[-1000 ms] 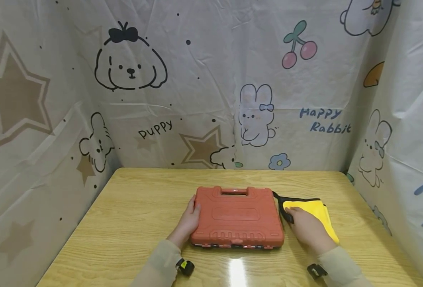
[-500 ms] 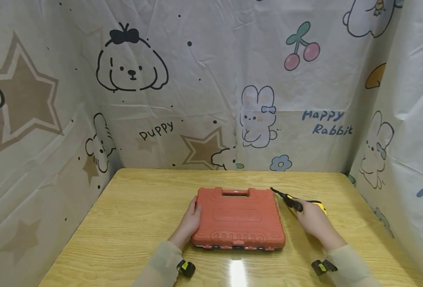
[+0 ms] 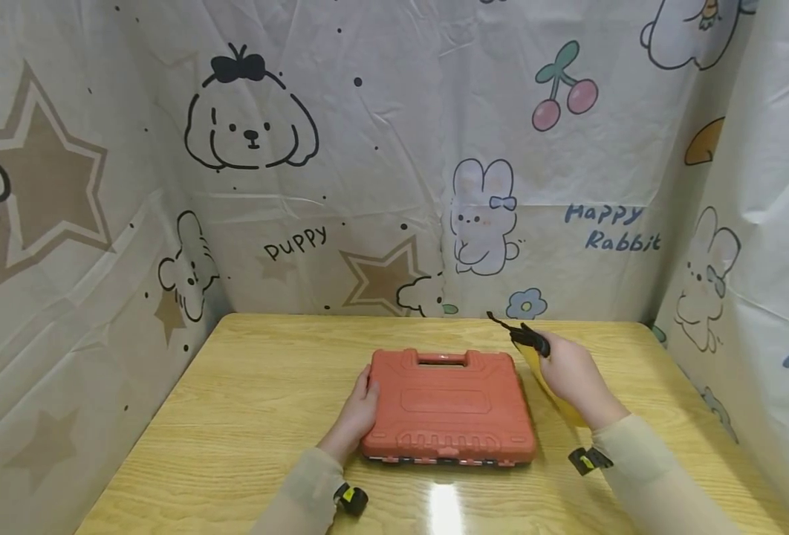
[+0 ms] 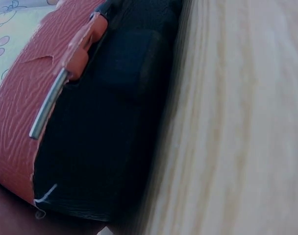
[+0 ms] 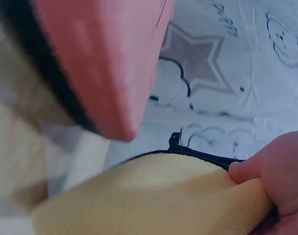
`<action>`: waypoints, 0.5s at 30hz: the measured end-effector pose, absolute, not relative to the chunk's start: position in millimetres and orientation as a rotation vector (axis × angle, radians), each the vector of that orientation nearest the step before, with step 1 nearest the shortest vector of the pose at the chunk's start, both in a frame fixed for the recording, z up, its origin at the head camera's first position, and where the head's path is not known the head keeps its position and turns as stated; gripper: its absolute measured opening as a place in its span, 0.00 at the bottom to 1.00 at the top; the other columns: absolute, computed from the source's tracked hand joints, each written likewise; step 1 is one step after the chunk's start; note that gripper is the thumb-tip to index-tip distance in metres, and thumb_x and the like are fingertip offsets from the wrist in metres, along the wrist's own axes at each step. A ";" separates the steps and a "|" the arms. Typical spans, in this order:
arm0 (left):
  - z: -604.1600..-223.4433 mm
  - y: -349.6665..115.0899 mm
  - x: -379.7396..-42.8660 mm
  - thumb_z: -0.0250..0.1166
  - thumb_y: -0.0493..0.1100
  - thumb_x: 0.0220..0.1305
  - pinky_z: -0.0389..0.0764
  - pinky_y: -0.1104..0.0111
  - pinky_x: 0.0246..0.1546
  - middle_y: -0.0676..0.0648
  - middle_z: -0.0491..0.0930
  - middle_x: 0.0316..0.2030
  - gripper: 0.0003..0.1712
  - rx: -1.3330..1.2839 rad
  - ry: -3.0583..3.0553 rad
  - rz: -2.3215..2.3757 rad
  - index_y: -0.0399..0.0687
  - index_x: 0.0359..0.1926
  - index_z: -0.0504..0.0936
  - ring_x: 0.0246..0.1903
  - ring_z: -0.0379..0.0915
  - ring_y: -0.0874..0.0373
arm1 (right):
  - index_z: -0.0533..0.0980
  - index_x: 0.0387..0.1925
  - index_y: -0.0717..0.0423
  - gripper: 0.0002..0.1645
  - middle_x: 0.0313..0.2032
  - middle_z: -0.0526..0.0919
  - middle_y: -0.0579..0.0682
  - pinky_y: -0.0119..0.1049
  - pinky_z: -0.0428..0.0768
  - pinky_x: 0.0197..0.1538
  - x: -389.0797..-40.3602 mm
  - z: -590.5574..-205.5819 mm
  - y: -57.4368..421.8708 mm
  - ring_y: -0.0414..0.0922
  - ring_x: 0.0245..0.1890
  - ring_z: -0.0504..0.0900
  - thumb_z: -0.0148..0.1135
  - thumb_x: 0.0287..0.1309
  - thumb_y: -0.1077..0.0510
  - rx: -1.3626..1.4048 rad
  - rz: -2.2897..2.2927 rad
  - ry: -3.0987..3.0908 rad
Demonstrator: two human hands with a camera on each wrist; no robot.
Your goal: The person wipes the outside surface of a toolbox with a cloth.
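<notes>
A red plastic tool case (image 3: 451, 405) with a moulded handle at its far edge lies on the wooden table. My left hand (image 3: 357, 409) rests against its left side, the thumb at the lid's edge; its other fingers are mostly hidden. In the left wrist view the case's black lower half (image 4: 100, 127) and a metal hinge pin (image 4: 48, 105) show close up. Right of the case, my right hand (image 3: 571, 375) pinches a yellow cloth (image 3: 555, 390) by its black edging, lifting it off the table. The right wrist view shows the yellow cloth (image 5: 154, 196) hanging from thumb and fingers.
The wooden table (image 3: 247, 416) extends on both sides of the case. A white printed curtain (image 3: 381, 148) encloses the table at the back and both sides. Light glares off the table's near part.
My right hand has raised the yellow cloth from the table and moved it away from me, so it now hangs beside the case. The left hand and case stay nearly put.
</notes>
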State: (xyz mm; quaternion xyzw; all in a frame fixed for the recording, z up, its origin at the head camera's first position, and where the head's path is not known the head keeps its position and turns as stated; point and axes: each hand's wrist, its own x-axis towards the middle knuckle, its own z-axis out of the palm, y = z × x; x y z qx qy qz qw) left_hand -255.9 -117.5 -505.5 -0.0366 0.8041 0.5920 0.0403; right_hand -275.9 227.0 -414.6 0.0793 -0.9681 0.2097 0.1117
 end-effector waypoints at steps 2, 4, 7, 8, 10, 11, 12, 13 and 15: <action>-506.4 -117.7 -255.4 0.40 0.43 0.84 0.48 0.39 0.78 0.27 0.50 0.78 0.33 -0.110 2.462 1.819 0.34 0.81 0.46 0.78 0.44 0.30 | 0.76 0.62 0.70 0.23 0.51 0.84 0.72 0.64 0.81 0.54 -280.4 -410.1 214.7 0.69 0.51 0.84 0.51 0.69 0.68 0.270 0.578 -2.838; -507.6 -118.0 -255.3 0.40 0.43 0.84 0.48 0.39 0.78 0.27 0.49 0.78 0.33 -0.104 2.462 1.822 0.34 0.81 0.46 0.78 0.43 0.30 | 0.76 0.62 0.69 0.23 0.50 0.85 0.71 0.63 0.82 0.54 -284.3 -405.0 201.5 0.67 0.50 0.85 0.52 0.68 0.68 0.302 0.543 -2.839; -508.5 -118.3 -255.0 0.40 0.43 0.84 0.47 0.39 0.78 0.27 0.49 0.78 0.33 -0.103 2.459 1.830 0.34 0.81 0.46 0.78 0.43 0.30 | 0.78 0.60 0.67 0.22 0.48 0.87 0.68 0.61 0.83 0.53 -290.7 -400.1 181.6 0.65 0.49 0.86 0.55 0.66 0.69 0.362 0.501 -2.841; -508.5 -118.7 -254.9 0.40 0.43 0.84 0.47 0.39 0.78 0.27 0.49 0.78 0.33 -0.103 2.457 1.831 0.34 0.81 0.46 0.78 0.42 0.30 | 0.78 0.58 0.67 0.21 0.47 0.87 0.67 0.60 0.83 0.52 -292.6 -399.0 175.4 0.64 0.47 0.87 0.55 0.65 0.69 0.384 0.491 -2.840; -508.4 -119.1 -254.4 0.40 0.43 0.84 0.47 0.39 0.78 0.27 0.49 0.78 0.33 -0.109 2.455 1.834 0.34 0.81 0.46 0.78 0.43 0.30 | 0.80 0.53 0.66 0.17 0.43 0.88 0.64 0.58 0.84 0.51 -296.7 -398.1 163.4 0.61 0.45 0.87 0.56 0.64 0.70 0.430 0.474 -2.835; -508.2 -119.3 -254.2 0.40 0.43 0.84 0.47 0.40 0.78 0.27 0.49 0.79 0.33 -0.112 2.453 1.835 0.34 0.81 0.46 0.78 0.43 0.30 | 0.81 0.49 0.65 0.14 0.40 0.88 0.62 0.57 0.85 0.49 -298.9 -398.2 158.0 0.60 0.43 0.88 0.57 0.63 0.70 0.456 0.460 -2.825; -507.7 -119.5 -253.7 0.41 0.43 0.84 0.48 0.39 0.78 0.27 0.49 0.78 0.33 -0.112 2.452 1.836 0.34 0.81 0.46 0.78 0.43 0.30 | 0.81 0.45 0.64 0.12 0.39 0.88 0.61 0.57 0.85 0.48 -300.3 -397.9 152.6 0.59 0.41 0.88 0.57 0.63 0.70 0.479 0.452 -2.819; -507.5 -119.5 -253.7 0.41 0.43 0.84 0.48 0.39 0.78 0.28 0.49 0.79 0.33 -0.113 2.450 1.837 0.34 0.81 0.46 0.78 0.43 0.30 | 0.81 0.42 0.63 0.09 0.37 0.88 0.60 0.56 0.85 0.47 -301.7 -397.7 147.4 0.58 0.40 0.88 0.57 0.63 0.70 0.498 0.450 -2.816; -507.7 -119.7 -253.6 0.40 0.43 0.84 0.47 0.40 0.78 0.28 0.49 0.79 0.33 -0.113 2.444 1.843 0.35 0.81 0.46 0.78 0.42 0.31 | 0.80 0.37 0.60 0.05 0.34 0.88 0.58 0.55 0.86 0.45 -303.6 -397.0 137.0 0.57 0.38 0.88 0.58 0.64 0.69 0.532 0.436 -2.816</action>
